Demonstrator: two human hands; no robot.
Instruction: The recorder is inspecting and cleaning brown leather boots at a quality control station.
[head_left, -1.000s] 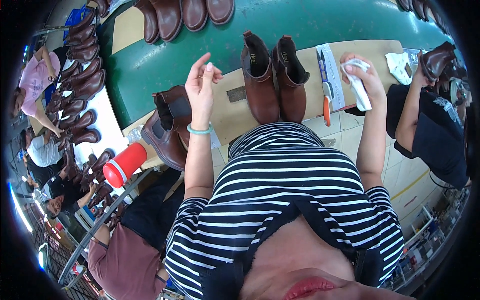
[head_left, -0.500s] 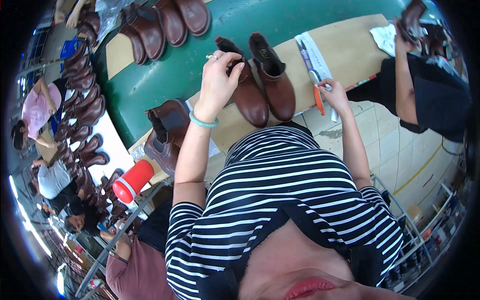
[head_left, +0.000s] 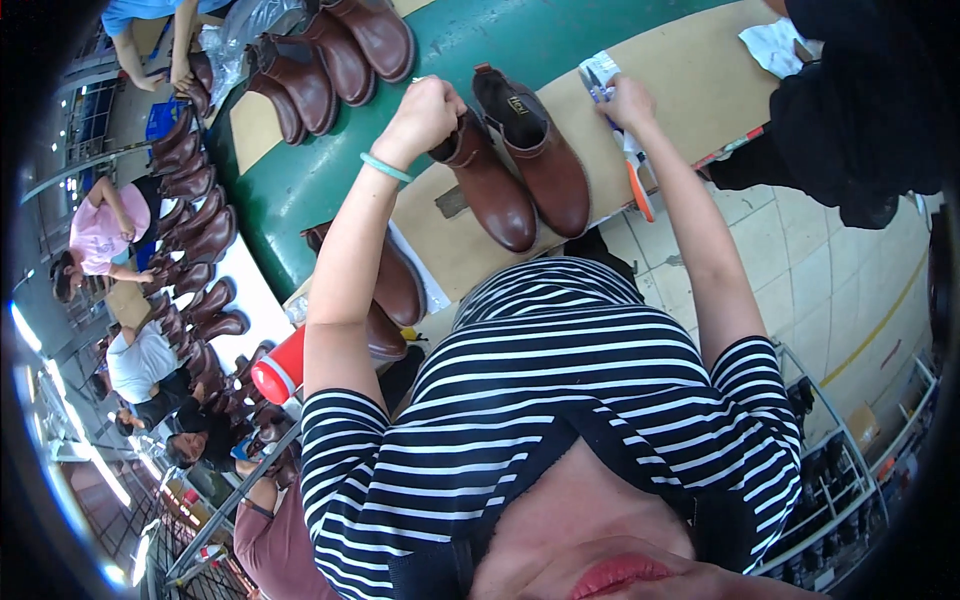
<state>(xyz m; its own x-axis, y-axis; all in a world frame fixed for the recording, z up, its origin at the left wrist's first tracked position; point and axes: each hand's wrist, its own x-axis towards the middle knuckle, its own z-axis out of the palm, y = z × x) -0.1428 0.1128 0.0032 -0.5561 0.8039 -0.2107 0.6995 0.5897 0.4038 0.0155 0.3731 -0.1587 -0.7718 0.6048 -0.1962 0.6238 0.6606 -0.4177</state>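
A pair of brown ankle boots stands in front of me, toes toward me. My left hand (head_left: 428,118) is closed at the top edge of the left boot (head_left: 490,195), covering part of its opening. Beside it is the right boot (head_left: 550,175), its dark inside showing. My right hand (head_left: 628,105) has curled fingers over the upper part of a strip of small tools. What those fingers hold is hidden. Below that hand lies an orange-handled tool (head_left: 640,188), with blue and white parts above it. The end of a white printed strip (head_left: 598,66) shows beyond my fingers.
Brown paper (head_left: 700,75) covers the near part of the green table (head_left: 440,50). More brown boots (head_left: 345,60) stand at the far left; others (head_left: 400,285) sit by my left forearm. A red canister (head_left: 280,368) is at left. Several people work at left; a person in black (head_left: 850,130) is at right.
My left hand has come from a pinch above the left boot to its top edge. My right hand has moved farther up the tool strip. The right-hand person's boot has left view.
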